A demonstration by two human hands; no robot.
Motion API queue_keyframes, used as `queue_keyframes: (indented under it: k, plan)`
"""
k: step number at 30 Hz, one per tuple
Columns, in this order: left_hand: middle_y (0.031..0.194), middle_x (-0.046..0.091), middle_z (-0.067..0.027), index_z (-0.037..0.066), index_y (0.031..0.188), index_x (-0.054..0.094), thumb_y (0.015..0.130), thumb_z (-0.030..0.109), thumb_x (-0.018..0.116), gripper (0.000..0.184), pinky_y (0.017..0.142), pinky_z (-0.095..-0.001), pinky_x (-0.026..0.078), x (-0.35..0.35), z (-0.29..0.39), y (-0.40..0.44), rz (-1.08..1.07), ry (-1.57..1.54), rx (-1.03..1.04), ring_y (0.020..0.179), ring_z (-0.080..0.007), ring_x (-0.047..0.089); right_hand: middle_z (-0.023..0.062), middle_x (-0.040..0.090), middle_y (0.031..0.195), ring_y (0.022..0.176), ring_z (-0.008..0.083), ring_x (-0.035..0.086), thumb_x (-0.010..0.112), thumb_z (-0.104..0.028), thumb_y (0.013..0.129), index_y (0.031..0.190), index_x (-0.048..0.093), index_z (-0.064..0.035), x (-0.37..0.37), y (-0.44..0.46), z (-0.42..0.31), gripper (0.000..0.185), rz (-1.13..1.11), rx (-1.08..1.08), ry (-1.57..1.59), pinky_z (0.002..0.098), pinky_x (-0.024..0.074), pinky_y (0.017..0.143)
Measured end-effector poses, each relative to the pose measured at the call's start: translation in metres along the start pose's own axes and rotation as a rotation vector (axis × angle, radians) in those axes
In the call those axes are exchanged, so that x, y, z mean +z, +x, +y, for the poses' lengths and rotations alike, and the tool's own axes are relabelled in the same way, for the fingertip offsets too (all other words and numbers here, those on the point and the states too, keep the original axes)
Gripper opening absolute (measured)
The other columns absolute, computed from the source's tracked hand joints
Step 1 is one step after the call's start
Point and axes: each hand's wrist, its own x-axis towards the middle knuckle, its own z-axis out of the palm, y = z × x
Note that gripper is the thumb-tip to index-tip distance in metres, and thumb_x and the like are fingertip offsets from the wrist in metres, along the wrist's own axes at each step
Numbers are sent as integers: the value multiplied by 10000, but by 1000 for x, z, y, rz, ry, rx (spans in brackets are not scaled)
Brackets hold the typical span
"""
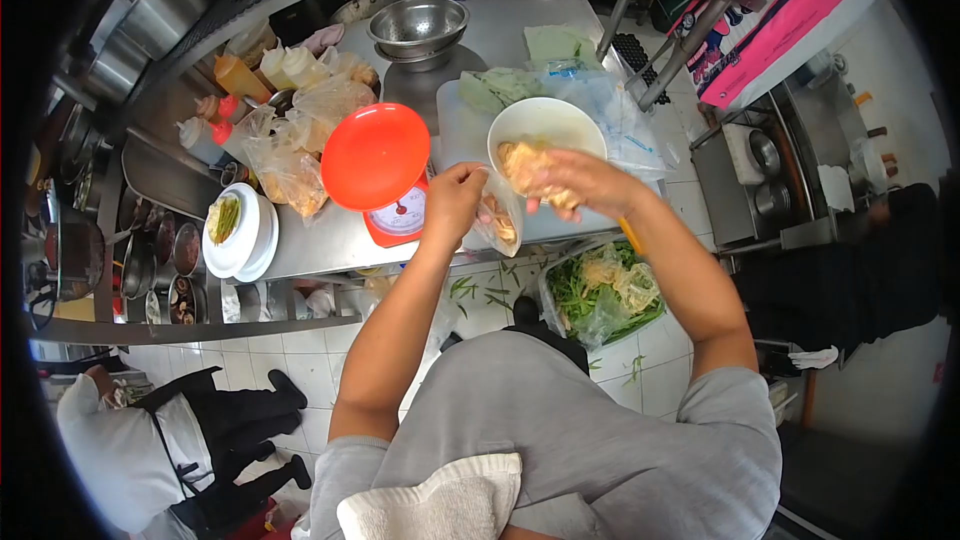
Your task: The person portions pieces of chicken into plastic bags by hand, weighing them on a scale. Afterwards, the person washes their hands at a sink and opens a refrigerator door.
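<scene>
My left hand (457,202) is closed on the rim of a clear plastic bag (503,228), which hangs at the table's front edge with some pale orange food inside. My right hand (590,183) is closed around a clump of yellowish-orange food (530,166) at the near rim of a white bowl (548,120). What kind of food it is, I cannot make out. Left of the bag stands an orange-red kitchen scale (398,216) with a round dial. Its wide pan (375,155) looks bare.
Metal colanders (418,28) stand at the back. Filled plastic bags (300,145), squeeze bottles and stacked white plates (238,258) crowd the left. A crate of greens (600,292) sits on the floor below. Co-workers are at lower left (150,440), far side and right.
</scene>
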Motion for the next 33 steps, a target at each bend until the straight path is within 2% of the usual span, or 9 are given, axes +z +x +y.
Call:
queue_keyframes:
  k: [5,10,14,15,17,18,25,29,33]
  plan:
    - [661,622,-79,-38,949,637,852,165,527,250,553,-277,465,11,4,2,31,294,126,598,-159,597,23,553,671,411,85,449,545,-368,848,878,540,-71,34,18,42,298,186,250,-462,241,357,356]
    - [753,650,-173,-27,944,637,829,153,533,238,620,-324,483,21,23,-18,43,570,281,656,-245,640,40,535,603,462,97,486,478,-317,894,854,554,-50,44,25,58,281,186,148,241,221,405,449]
    - [747,618,-223,-6,893,640,822,143,514,208,623,-393,477,25,18,-22,82,529,363,666,-363,608,88,598,714,521,128,566,470,-223,887,869,590,-10,60,25,56,246,141,-13,-489,262,452,505]
    - [747,618,-223,-6,893,640,822,143,514,208,623,-393,477,23,15,-20,80,529,361,666,-363,608,94,613,749,529,138,585,472,-198,880,883,600,1,63,22,48,237,82,-63,-916,283,465,512]
    - [728,622,-211,-12,897,634,837,150,518,208,609,-372,475,11,11,-11,166,435,273,637,-307,622,94,647,827,470,186,582,495,-184,864,971,619,-42,45,27,36,216,26,40,-610,291,488,534]
    - [713,626,-83,-23,920,633,857,173,542,225,592,-262,432,5,15,-12,178,380,214,618,-104,536,94,653,844,543,200,607,521,-206,846,989,623,-63,31,27,25,226,123,-21,-520,308,495,565]
    - [740,630,-113,-45,913,618,849,179,543,245,645,-280,444,-4,-4,-12,198,301,149,671,-140,561,93,625,1047,1029,262,573,602,-280,756,1150,554,-174,-16,86,64,410,519,258,-1302,410,460,825]
    - [757,634,-108,-44,912,620,851,188,545,251,649,-278,442,-9,-4,-24,213,305,132,681,-136,559,105,607,1080,1031,279,571,606,-260,732,1254,467,-207,-45,89,60,543,383,329,-1201,408,445,864]
    - [755,632,-73,-40,905,621,857,180,547,237,638,-258,439,-10,0,-28,231,229,93,685,-110,555,141,617,985,755,237,646,652,-244,733,1224,460,-114,-68,68,34,543,212,271,-935,329,545,590]
